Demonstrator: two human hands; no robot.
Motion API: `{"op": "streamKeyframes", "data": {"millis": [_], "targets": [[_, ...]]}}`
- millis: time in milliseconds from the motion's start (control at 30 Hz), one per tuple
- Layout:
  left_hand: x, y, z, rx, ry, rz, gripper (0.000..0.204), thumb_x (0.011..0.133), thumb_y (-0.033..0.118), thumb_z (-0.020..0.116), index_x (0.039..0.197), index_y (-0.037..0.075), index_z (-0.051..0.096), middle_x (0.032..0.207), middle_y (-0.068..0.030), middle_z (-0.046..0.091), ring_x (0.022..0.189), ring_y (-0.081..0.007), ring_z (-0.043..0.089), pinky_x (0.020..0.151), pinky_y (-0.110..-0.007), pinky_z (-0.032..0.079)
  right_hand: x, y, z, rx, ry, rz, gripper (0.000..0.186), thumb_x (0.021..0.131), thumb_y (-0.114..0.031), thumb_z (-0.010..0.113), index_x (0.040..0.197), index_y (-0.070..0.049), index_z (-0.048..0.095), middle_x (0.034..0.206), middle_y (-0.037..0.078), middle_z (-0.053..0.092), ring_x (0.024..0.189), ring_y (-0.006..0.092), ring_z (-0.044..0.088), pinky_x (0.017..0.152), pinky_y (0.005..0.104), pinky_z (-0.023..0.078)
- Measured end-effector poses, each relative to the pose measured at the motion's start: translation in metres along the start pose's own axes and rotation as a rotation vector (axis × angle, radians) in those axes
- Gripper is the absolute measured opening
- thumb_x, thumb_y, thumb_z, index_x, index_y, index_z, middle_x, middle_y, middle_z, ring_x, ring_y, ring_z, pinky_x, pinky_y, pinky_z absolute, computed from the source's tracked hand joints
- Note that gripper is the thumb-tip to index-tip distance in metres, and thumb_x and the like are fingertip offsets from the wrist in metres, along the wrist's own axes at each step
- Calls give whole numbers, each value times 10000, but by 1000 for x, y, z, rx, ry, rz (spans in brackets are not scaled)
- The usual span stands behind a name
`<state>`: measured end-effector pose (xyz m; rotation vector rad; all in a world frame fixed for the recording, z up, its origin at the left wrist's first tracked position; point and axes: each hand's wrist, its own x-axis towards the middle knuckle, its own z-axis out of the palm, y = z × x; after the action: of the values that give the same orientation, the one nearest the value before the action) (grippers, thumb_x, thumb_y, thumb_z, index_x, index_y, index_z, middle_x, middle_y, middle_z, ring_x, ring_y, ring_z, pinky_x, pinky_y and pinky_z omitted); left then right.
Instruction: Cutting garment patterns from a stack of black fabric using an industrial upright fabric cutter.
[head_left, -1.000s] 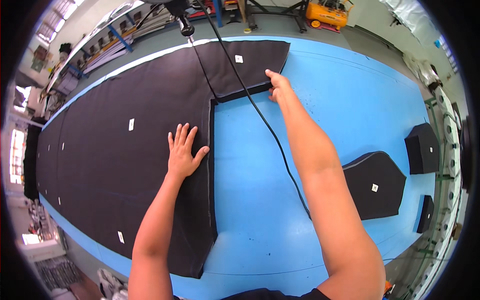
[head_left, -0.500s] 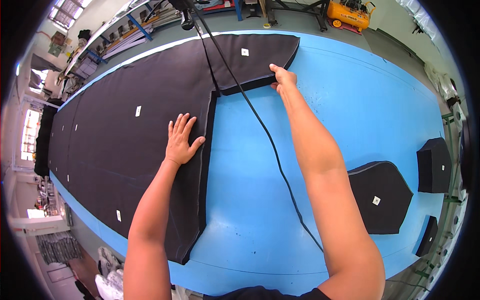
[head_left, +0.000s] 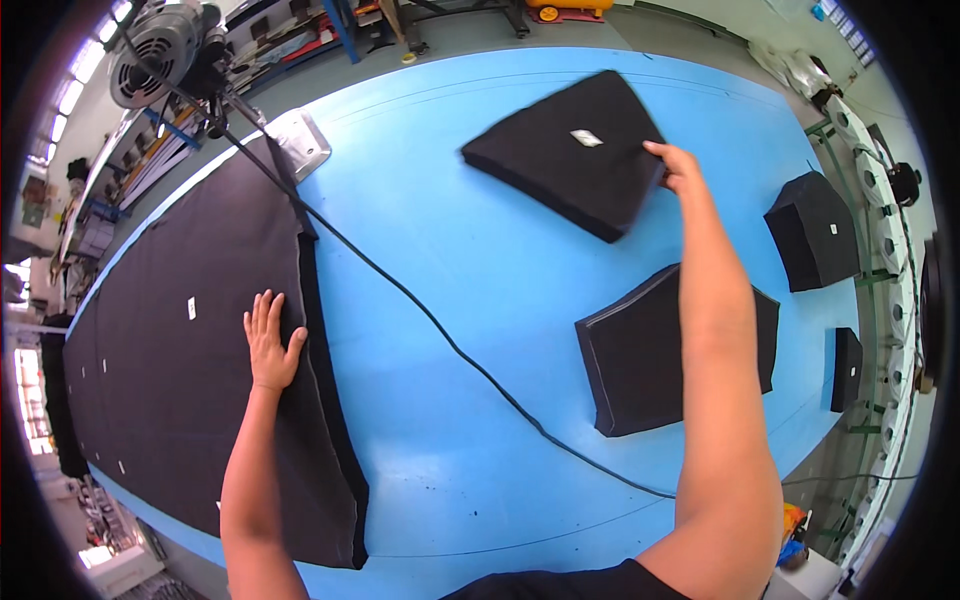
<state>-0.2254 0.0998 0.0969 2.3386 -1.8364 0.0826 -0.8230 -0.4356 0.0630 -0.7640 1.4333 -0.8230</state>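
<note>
Toward the far edge of the blue table, a black cut fabric piece lies flat, roughly trapezoid in shape, with a small white tag on top. At its right corner the right hand has its grip closed on the piece's edge, fingers curled over the corner, the arm stretched out long from the near edge.

On the left side of the table the left hand rests palm down, its grip wide open and holding nothing, fingers spread flat on a long stack of black fabric. That stack runs along the table's left edge from the near left corner up toward the far left, with small white tags dotted on it and its layered edge showing on the right.

A black cable crosses the bare blue surface diagonally, from a cutting machine with a metal base plate at the stack's far end down toward the near right edge. Just right of the right forearm lies another black cut piece, partly hidden by the arm. Two smaller black pieces sit close to the right edge, one farther away and one narrow one nearer.
</note>
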Motion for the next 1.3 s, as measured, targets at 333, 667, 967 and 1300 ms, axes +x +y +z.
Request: {"op": "streamKeyframes", "data": {"millis": [333,667,967,1300], "targets": [[1,-6,5,20,2,5,739,1015,560,536,1579,98,420,1657,-143,369,1575,-341,255,1281,-539,111,-77,4,-132,-912,808,-528,894,775,-590,856,1412,-25,586,1373,203,649,1278,370,624,1046,530,501],[-1,-12,8,55,-27,0,727,1024,542,530,1596,115,396,1676,-132,341,1587,-325,233,1285,-531,99,-160,16,-43,-1750,122,-491,922,810,-449,845,1593,-307,378,1628,201,373,1446,446,425,1135,510,464],[4,-28,20,110,-79,5,733,1049,576,463,1629,149,326,1701,-119,286,1602,-305,184,1279,-555,80,-253,58,-126,-1185,86,-925,727,944,-501,729,1504,-85,525,1520,221,533,1464,374,447,1201,452,366],[0,38,-16,-151,-123,-141,685,1086,510,458,1610,86,336,1659,-197,335,1561,-377,264,1228,-580,206,-354,160,-265,-1348,523,-492,853,970,-738,497,1624,-207,360,1691,190,281,1573,424,208,1181,728,176]]}}
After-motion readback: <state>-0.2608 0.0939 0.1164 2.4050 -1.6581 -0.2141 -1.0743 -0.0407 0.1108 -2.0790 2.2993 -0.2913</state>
